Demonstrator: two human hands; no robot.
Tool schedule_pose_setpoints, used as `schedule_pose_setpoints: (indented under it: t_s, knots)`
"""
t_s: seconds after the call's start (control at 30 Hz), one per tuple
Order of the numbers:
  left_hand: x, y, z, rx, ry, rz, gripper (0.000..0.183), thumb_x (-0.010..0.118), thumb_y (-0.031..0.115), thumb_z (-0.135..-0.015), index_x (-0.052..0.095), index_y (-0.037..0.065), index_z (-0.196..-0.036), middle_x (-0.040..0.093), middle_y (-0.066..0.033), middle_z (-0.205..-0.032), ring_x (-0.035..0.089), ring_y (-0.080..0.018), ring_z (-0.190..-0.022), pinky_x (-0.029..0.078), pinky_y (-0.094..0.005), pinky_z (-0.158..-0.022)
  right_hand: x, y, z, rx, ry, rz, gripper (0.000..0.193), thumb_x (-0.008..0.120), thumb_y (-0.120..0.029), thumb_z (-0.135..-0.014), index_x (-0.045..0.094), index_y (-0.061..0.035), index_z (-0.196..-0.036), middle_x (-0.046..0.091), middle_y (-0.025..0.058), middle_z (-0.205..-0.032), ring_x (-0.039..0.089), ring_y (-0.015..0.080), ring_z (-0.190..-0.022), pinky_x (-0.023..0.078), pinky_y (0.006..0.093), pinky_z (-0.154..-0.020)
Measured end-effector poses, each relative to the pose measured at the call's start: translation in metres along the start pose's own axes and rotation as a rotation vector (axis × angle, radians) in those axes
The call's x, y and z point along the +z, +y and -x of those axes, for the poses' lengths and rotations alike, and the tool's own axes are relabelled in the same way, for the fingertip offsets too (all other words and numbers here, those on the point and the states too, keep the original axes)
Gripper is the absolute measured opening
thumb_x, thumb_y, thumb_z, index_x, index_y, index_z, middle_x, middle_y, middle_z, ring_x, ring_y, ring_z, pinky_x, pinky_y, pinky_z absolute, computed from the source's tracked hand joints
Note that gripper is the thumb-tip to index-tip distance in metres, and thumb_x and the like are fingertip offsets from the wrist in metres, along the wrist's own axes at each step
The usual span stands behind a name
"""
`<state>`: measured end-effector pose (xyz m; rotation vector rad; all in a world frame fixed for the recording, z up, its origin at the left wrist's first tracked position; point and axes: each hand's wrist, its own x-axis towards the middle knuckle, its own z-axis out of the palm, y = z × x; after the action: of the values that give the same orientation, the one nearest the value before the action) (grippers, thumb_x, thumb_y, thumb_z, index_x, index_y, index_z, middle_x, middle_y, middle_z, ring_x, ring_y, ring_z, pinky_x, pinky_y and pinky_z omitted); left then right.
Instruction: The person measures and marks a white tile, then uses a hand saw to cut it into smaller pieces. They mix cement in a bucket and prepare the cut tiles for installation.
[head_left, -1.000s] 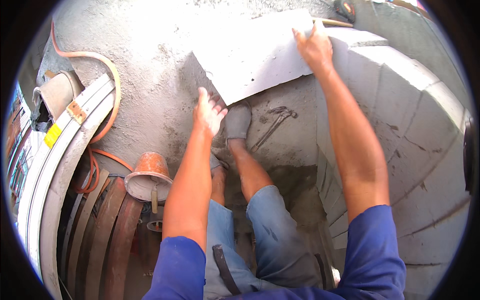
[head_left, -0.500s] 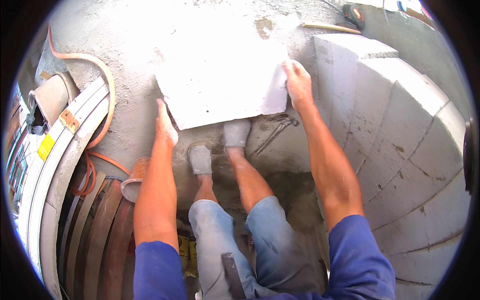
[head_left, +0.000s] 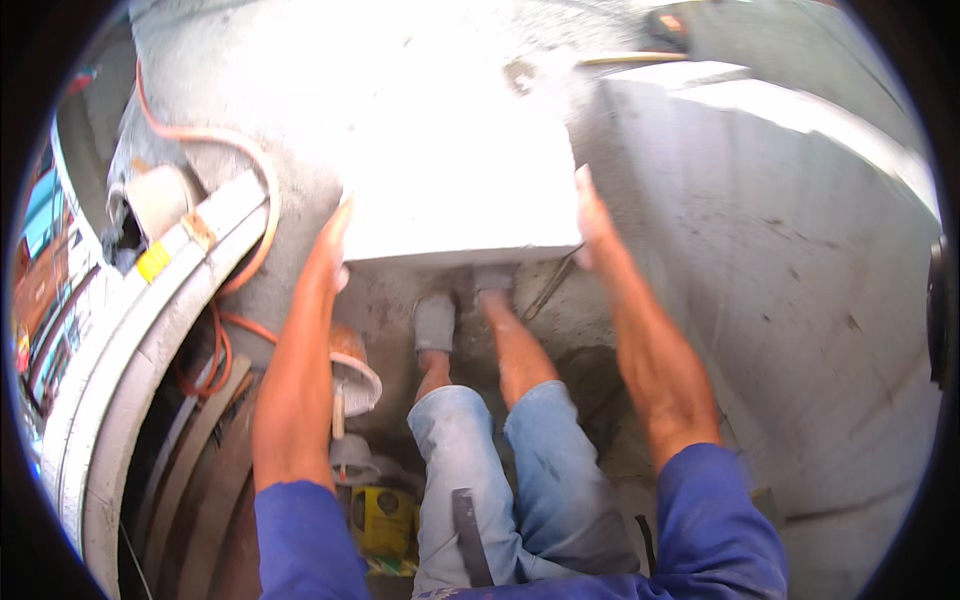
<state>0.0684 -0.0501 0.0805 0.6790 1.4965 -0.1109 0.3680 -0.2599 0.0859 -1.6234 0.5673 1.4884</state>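
A large white building block, washed out by glare, is held in front of me between both palms. My left hand is closed against its left end, with the fingers partly hidden by the block. On the opposite end my right hand presses, fingers pointing up along the side. The block's near edge lies roughly level across the view, above my feet. Just below the right hand, a hammer-like tool lies on the ground, its upper part covered by the block and hand.
A curved wall of pale blocks rises on my right. To the left stand a curved white-edged form, an orange hose and a dirty bucket. An orange bowl-like container and a yellow package sit by my legs.
The block has turned from a slant to nearly level, and its left end and my left hand have come up. The right hand sits lower along its end. My view has shifted.
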Motion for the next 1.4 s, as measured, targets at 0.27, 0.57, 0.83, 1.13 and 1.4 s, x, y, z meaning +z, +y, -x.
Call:
schedule_pose_setpoints:
  t_s: [0.27,0.57,0.83,1.13,1.4]
  knots:
    - [-0.034,0.049,0.23,-0.163,-0.317,0.065,0.058,0.062,0.042,-0.094,0.054,0.005,-0.138,0.065,-0.0135,-0.128,0.061,-0.0322,-0.118,0.051,-0.0503,-0.097,-0.03,0.061,0.258,-0.032,-0.186,-0.191,0.063,0.061,-0.046,-0.099,0.053,0.0013,-0.141,0.062,0.0149,-0.135,0.059,0.0236,-0.122,0.045,0.0361,-0.104]
    - [-0.007,0.056,0.471,-0.031,-0.584,-0.175,0.066,0.065,0.04,-0.092,0.047,-0.001,-0.14,0.058,-0.0194,-0.129,0.059,-0.0353,-0.117,0.052,-0.0521,-0.096,-0.062,0.19,0.51,-0.19,0.185,-0.32,0.075,0.063,-0.057,-0.093,0.053,-0.002,-0.142,0.058,0.0137,-0.141,0.054,0.0255,-0.129,0.039,0.0383,-0.109]
    - [0.08,0.027,0.567,-0.08,-0.921,-0.567,0.066,0.064,0.046,-0.092,0.05,0.0,-0.137,0.059,-0.0199,-0.123,0.061,-0.036,-0.111,0.054,-0.0488,-0.089,-0.098,0.289,0.657,-0.282,0.236,-0.836,0.074,0.063,-0.058,-0.093,0.053,-0.0053,-0.144,0.054,0.0126,-0.146,0.052,0.0235,-0.133,0.04,0.039,-0.11]
    - [0.238,-0.067,0.6,0.01,-1.216,-0.954,0.072,0.064,0.046,-0.094,0.047,0.0,-0.146,0.059,-0.0193,-0.131,0.062,-0.0313,-0.112,0.055,-0.0438,-0.087,-0.172,0.521,0.622,-0.931,0.413,-0.957,0.056,0.056,-0.036,-0.103,0.049,-0.0001,-0.146,0.05,0.0139,-0.15,0.049,0.0253,-0.137,0.037,0.039,-0.116]
    - [0.425,-0.126,0.644,0.153,-1.288,-1.099,0.078,0.067,0.046,-0.091,0.043,-0.001,-0.149,0.056,-0.0161,-0.139,0.055,-0.0289,-0.124,0.046,-0.0393,-0.102,-0.295,0.459,0.686,-0.925,0.829,-0.8,0.039,0.055,-0.011,-0.103,0.056,-0.0015,-0.14,0.054,0.013,-0.144,0.049,0.0254,-0.135,0.037,0.0393,-0.115]
